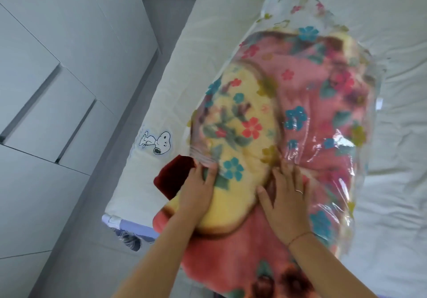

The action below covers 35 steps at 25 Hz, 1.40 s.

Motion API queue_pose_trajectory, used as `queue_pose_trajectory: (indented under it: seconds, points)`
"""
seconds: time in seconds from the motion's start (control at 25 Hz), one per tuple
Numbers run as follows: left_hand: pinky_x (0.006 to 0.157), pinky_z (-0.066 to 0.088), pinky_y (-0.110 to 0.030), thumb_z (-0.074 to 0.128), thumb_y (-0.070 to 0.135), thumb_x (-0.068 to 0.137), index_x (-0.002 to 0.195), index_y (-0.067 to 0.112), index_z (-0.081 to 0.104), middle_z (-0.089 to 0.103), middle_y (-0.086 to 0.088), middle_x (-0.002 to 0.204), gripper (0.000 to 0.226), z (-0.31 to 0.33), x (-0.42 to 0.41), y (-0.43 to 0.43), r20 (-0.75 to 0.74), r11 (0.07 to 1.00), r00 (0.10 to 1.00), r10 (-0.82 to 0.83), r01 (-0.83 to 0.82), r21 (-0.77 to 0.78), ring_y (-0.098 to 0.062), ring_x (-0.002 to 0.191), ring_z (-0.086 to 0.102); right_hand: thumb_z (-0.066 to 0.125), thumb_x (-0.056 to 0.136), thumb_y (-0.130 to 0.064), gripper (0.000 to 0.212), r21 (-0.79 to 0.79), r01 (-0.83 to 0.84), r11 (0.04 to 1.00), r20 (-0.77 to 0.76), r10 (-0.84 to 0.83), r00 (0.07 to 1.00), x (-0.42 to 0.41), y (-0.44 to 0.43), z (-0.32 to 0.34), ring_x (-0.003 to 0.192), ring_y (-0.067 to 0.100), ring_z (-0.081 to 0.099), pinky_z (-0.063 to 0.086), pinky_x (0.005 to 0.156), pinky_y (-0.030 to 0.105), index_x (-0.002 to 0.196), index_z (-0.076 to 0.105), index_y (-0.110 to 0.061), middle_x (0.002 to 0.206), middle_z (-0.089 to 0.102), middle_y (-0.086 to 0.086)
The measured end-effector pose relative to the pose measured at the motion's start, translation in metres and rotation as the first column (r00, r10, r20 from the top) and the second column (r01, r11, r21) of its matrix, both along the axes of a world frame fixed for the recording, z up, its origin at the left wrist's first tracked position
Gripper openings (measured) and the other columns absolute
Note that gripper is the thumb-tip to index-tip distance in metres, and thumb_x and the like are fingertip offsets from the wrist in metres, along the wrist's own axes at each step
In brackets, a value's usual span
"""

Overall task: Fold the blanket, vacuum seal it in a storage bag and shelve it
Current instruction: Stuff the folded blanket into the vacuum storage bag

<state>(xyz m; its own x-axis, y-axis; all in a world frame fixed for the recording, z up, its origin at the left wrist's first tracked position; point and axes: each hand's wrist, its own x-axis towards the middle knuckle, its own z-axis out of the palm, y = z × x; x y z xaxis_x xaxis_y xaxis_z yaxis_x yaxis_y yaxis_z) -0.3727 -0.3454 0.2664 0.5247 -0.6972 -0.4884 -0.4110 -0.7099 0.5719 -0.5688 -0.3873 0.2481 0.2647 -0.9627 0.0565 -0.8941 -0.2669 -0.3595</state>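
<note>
A folded pink and yellow flowered blanket point(233, 210) lies on the bed, most of it inside a clear storage bag point(307, 94) printed with coloured flowers. The near end of the blanket sticks out of the bag's mouth. My left hand point(196, 189) grips the bag's open edge at the left side of the yellow patch. My right hand point(286, 200), with a ring and a thin wrist string, lies flat with fingers spread on the blanket at the bag's mouth. The bag's far end lies flat with nothing in it.
The bed point(392, 136) has a rumpled white sheet. A long white pillow with a cartoon dog point(159, 144) runs along its left edge. A dark red cloth point(172, 180) lies by my left hand. White wardrobe doors point(46, 90) stand across a narrow grey floor strip.
</note>
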Motion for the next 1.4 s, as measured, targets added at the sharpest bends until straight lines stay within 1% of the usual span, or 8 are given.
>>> queue_pose_trajectory:
  seconds: [0.12, 0.32, 0.44, 0.52, 0.68, 0.84, 1.04, 1.4]
  points:
    - [0.104, 0.033, -0.037, 0.025, 0.055, 0.094, 0.131, 0.022, 0.05, 0.051, -0.01, 0.129, 0.055, 0.015, -0.068, -0.009, 0.08, 0.966, 0.97, -0.229, 0.237, -0.105, -0.028, 0.125, 0.041, 0.037, 0.086, -0.06, 0.076, -0.118, 0.112, 0.987, 0.233, -0.083, 0.969, -0.001, 0.006, 0.052, 0.142, 0.034, 0.027, 0.018, 0.114, 0.056, 0.142, 0.041, -0.009, 0.151, 0.033, 0.016]
    - [0.105, 0.038, -0.021, 0.048, 0.038, 0.096, 0.117, 0.045, 0.056, 0.053, 0.007, 0.134, 0.023, 0.033, -0.117, 0.012, -0.383, 0.908, 0.876, -0.293, 0.129, -0.399, -0.007, 0.124, 0.048, 0.032, 0.08, -0.071, 0.078, -0.131, -0.051, 0.99, -0.126, 0.034, 0.991, -0.037, -0.011, 0.056, 0.141, 0.039, 0.028, 0.021, 0.107, 0.067, 0.147, 0.034, -0.03, 0.156, 0.029, 0.004]
    - [0.098, 0.041, -0.032, 0.059, 0.059, 0.074, 0.113, 0.033, 0.063, 0.062, 0.002, 0.121, 0.047, 0.02, -0.061, 0.023, 0.137, 0.837, 0.991, -0.003, 0.077, -0.541, -0.021, 0.117, 0.055, 0.03, 0.075, -0.081, 0.092, -0.024, -0.125, 0.992, -0.318, 0.111, 0.942, -0.096, -0.002, 0.02, 0.142, 0.036, 0.027, 0.022, 0.105, 0.07, 0.148, 0.031, -0.026, 0.155, 0.033, 0.003]
    - [0.11, 0.025, -0.044, 0.055, 0.073, 0.061, 0.144, 0.027, 0.035, 0.041, -0.004, 0.146, 0.097, 0.006, -0.015, 0.021, 0.318, 0.962, 0.944, 0.085, 0.005, -0.272, -0.026, 0.136, 0.035, 0.025, 0.081, -0.077, 0.084, -0.032, -0.181, 0.983, -0.359, 0.157, 0.92, -0.119, 0.01, 0.003, 0.143, 0.036, 0.026, 0.021, 0.104, 0.07, 0.146, 0.033, -0.025, 0.154, 0.034, 0.003]
    - [0.104, 0.035, -0.041, 0.057, 0.081, 0.048, 0.149, 0.033, 0.022, 0.057, -0.002, 0.131, 0.116, -0.024, 0.015, 0.007, 0.054, 0.979, 0.99, -0.133, 0.123, 0.165, -0.027, 0.125, 0.05, 0.024, 0.091, -0.063, 0.065, -0.126, -0.183, 0.975, -0.309, 0.137, 0.941, -0.123, 0.019, -0.006, 0.14, 0.036, 0.032, 0.023, 0.104, 0.069, 0.141, 0.042, -0.025, 0.15, 0.041, 0.002]
    - [0.077, 0.05, -0.029, 0.065, 0.053, 0.074, 0.098, 0.017, 0.067, 0.071, 0.002, 0.089, 0.044, -0.021, -0.036, 0.005, -0.151, 0.968, 0.984, -0.093, 0.053, -0.247, -0.021, 0.094, 0.067, 0.027, 0.091, -0.068, 0.07, -0.24, -0.1, 0.966, -0.056, 0.089, 0.994, -0.099, 0.019, 0.01, 0.138, 0.034, 0.033, 0.027, 0.107, 0.063, 0.139, 0.04, -0.019, 0.146, 0.044, 0.013]
    - [0.098, 0.045, -0.039, 0.057, 0.064, 0.078, 0.119, 0.021, 0.06, 0.068, -0.009, 0.107, 0.059, -0.042, -0.117, 0.039, -0.706, 0.876, 0.708, 0.016, -0.35, -0.332, -0.019, 0.104, 0.062, 0.063, 0.071, -0.063, 0.091, -0.375, -0.329, 0.867, -0.189, 0.277, 0.942, -0.056, 0.003, 0.042, 0.146, 0.031, 0.02, 0.012, 0.112, 0.061, 0.148, 0.03, -0.028, 0.157, 0.027, 0.008]
    - [0.075, 0.049, -0.025, 0.033, 0.037, 0.102, 0.136, 0.016, 0.035, 0.055, -0.01, 0.107, 0.04, -0.037, -0.131, 0.038, -0.86, 0.496, 0.366, 0.355, -0.854, -0.159, -0.018, 0.083, 0.059, 0.063, 0.08, -0.032, 0.023, -0.563, -0.425, 0.709, -0.213, 0.372, 0.903, -0.069, -0.004, -0.003, 0.108, 0.028, 0.065, 0.036, 0.095, 0.036, 0.084, 0.069, -0.01, 0.106, 0.072, 0.006]
